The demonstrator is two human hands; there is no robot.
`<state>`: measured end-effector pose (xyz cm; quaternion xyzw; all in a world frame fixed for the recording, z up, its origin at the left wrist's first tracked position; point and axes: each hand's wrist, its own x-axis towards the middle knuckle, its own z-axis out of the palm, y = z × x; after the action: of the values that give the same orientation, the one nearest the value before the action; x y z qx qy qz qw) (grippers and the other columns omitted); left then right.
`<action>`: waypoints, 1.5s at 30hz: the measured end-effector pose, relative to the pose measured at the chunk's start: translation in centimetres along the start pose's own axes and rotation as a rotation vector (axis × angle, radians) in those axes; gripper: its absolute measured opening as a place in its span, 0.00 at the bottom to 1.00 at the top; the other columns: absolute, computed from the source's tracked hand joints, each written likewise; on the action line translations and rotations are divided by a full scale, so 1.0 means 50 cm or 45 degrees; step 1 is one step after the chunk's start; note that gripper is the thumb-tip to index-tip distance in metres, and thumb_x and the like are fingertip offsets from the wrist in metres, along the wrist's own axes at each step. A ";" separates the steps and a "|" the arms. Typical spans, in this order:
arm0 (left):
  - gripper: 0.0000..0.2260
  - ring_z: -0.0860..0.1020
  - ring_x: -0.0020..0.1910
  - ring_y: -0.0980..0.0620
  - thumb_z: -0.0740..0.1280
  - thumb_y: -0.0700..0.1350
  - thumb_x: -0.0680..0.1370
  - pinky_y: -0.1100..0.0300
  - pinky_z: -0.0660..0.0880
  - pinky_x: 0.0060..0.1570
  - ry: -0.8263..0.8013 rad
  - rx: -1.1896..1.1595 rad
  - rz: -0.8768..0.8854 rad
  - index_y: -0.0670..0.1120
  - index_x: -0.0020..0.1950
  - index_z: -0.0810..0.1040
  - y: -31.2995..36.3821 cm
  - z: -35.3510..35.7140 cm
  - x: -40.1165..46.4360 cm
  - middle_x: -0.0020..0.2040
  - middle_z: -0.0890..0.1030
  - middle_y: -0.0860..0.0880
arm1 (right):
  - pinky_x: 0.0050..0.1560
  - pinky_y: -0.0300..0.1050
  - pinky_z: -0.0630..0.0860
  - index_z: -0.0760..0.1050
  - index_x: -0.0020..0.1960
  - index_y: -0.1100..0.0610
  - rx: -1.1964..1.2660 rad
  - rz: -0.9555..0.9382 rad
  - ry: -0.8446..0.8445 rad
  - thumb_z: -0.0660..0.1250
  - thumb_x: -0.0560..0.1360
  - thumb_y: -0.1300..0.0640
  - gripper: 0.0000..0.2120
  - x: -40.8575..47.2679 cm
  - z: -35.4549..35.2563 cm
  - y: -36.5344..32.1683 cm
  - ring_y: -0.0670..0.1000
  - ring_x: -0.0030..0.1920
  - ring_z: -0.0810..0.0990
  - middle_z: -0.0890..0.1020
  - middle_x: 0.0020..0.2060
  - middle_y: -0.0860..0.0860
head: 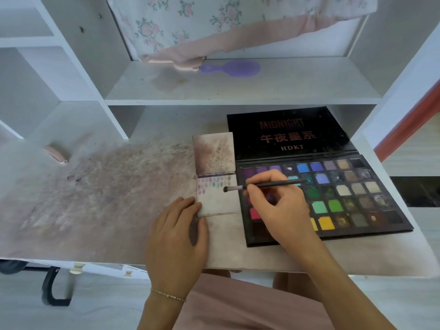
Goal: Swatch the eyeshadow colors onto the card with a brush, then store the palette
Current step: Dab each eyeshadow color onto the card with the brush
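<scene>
A large black eyeshadow palette (347, 194) lies open on the desk at the right, its lid flat behind it and several coloured pans showing. Left of it lies a folded white card (215, 198) with rows of pale swatches near its fold. My right hand (278, 208) pinches a thin black brush (264, 186); the brush tip sits over the card's right side beside the swatches. My left hand (178, 234) rests flat on the desk, its fingertips pressing the card's lower left corner.
The white desk (100, 198) is stained with powder across its left half. A small pink object (56, 153) lies at the far left. A shelf above holds a purple hairbrush (234, 68) and floral cloth (214, 25). Cubby walls stand at left and right.
</scene>
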<state>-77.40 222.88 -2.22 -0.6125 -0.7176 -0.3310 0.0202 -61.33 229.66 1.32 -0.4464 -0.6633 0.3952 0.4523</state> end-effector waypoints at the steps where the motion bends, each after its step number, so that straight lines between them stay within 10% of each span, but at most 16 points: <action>1: 0.16 0.79 0.55 0.48 0.58 0.50 0.74 0.55 0.73 0.56 -0.002 0.005 0.000 0.44 0.51 0.81 0.000 -0.001 0.000 0.53 0.82 0.49 | 0.35 0.32 0.74 0.74 0.42 0.48 0.019 0.004 -0.024 0.65 0.74 0.61 0.08 0.006 0.011 -0.003 0.44 0.37 0.79 0.81 0.35 0.45; 45: 0.16 0.78 0.57 0.48 0.59 0.50 0.74 0.54 0.71 0.58 -0.025 0.026 0.013 0.44 0.52 0.81 -0.001 0.001 0.000 0.54 0.81 0.49 | 0.42 0.32 0.76 0.70 0.39 0.42 -0.118 0.026 -0.138 0.63 0.74 0.57 0.11 0.047 0.053 0.018 0.41 0.41 0.79 0.80 0.36 0.42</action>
<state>-77.43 222.90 -2.31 -0.6192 -0.7178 -0.3177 0.0212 -64.11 231.81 0.32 -0.4517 -0.6998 0.3922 0.3904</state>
